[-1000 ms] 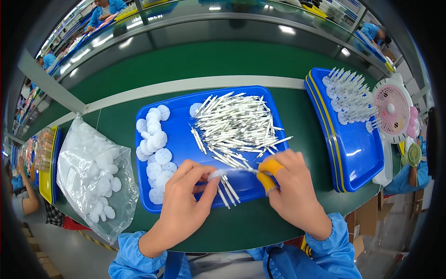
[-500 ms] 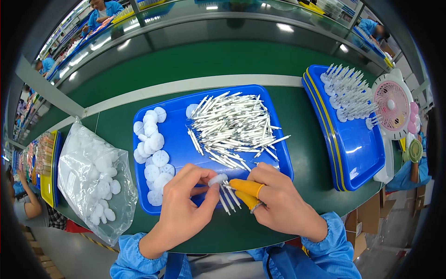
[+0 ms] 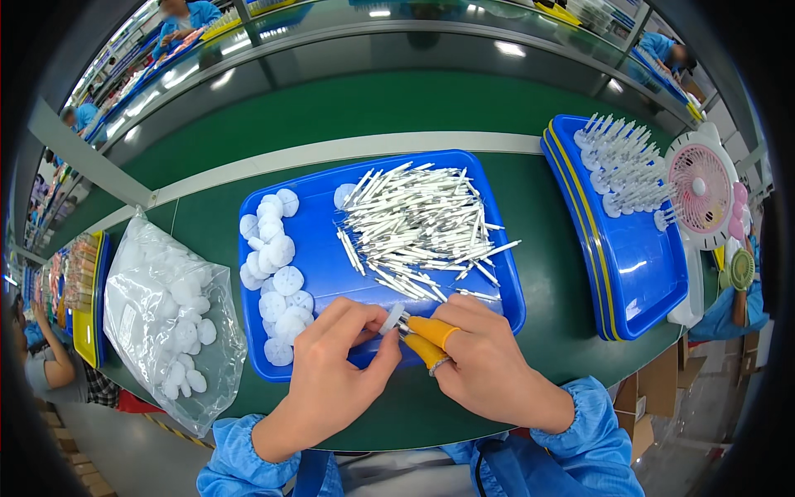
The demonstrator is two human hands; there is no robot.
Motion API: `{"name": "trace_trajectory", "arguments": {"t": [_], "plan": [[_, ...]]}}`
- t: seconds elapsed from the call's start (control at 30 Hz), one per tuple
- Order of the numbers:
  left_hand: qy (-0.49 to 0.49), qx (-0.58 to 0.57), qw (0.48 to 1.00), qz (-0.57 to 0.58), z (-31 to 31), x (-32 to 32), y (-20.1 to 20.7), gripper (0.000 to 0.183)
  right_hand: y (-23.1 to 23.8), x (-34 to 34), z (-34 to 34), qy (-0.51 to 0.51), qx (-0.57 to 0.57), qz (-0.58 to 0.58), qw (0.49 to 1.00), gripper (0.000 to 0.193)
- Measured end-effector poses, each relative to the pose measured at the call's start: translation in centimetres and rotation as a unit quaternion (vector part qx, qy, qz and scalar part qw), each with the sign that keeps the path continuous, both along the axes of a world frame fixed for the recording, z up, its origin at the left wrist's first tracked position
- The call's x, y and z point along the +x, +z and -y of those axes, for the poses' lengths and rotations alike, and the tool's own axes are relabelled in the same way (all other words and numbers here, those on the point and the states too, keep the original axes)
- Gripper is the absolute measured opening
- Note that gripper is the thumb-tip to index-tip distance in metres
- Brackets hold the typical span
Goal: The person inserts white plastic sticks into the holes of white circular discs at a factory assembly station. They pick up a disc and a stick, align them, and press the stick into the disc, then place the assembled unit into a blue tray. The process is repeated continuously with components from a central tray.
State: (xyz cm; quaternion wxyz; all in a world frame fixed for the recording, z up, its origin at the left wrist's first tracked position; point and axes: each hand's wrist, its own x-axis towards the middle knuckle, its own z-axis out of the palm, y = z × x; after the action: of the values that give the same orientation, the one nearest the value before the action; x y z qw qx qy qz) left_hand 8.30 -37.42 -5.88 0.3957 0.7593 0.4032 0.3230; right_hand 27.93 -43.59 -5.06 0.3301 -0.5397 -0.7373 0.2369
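Observation:
My left hand [image 3: 341, 356] is closed, with thumb and forefinger pinching the rim of a small white disc [image 3: 392, 319] near the front edge of the blue tray [image 3: 331, 283]. Yellow finger cots cover the thumb and forefinger of my right hand [image 3: 472, 348]. Those fingers close from the right on the slim sticks at the disc; only shiny bits [image 3: 403, 321] show, the rest is hidden. Beyond my hands, the tray holds a heap of white sticks with greyish ends [image 3: 418, 219]. More white discs [image 3: 288, 281] lie along its left side.
A clear plastic bag of white discs [image 3: 161, 306] lies left of the tray. Stacked blue and yellow trays [image 3: 633, 282] at right carry discs with upright sticks [image 3: 621, 161]. A pink-and-white fan [image 3: 700, 186] stands beside them. Other people work farther off.
The disc has been turned more upright, and the white sticks that hung below it are out of sight. My right fingers have come closer to the disc.

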Motion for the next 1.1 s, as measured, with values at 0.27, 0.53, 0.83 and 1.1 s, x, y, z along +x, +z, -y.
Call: {"name": "trace_trajectory", "arguments": {"t": [0.27, 0.53, 0.83, 1.1], "plan": [[0.006, 0.068, 0.998, -0.016, 0.6, -0.1, -0.3, 0.021, -1.1, -0.8, 0.2, -0.037, 0.042, -0.069, 0.996, 0.032], [0.029, 0.013, 0.999, -0.006, 0.8, -0.1, 0.4, 0.028, -1.3, -1.2, 0.0, -0.062, 0.048, -0.076, 0.994, 0.037], [-0.019, -0.099, 0.980, 0.171, 0.1, -0.8, 0.3, 0.045, 1.0, -0.2, 0.5, -0.070, 0.122, -0.045, 0.989, 0.053], [-0.003, -0.030, 0.991, 0.127, 0.3, -0.7, 0.3, 0.051, 1.0, -0.2, 0.3, -0.026, 0.109, -0.016, 0.994, 0.057]]}}
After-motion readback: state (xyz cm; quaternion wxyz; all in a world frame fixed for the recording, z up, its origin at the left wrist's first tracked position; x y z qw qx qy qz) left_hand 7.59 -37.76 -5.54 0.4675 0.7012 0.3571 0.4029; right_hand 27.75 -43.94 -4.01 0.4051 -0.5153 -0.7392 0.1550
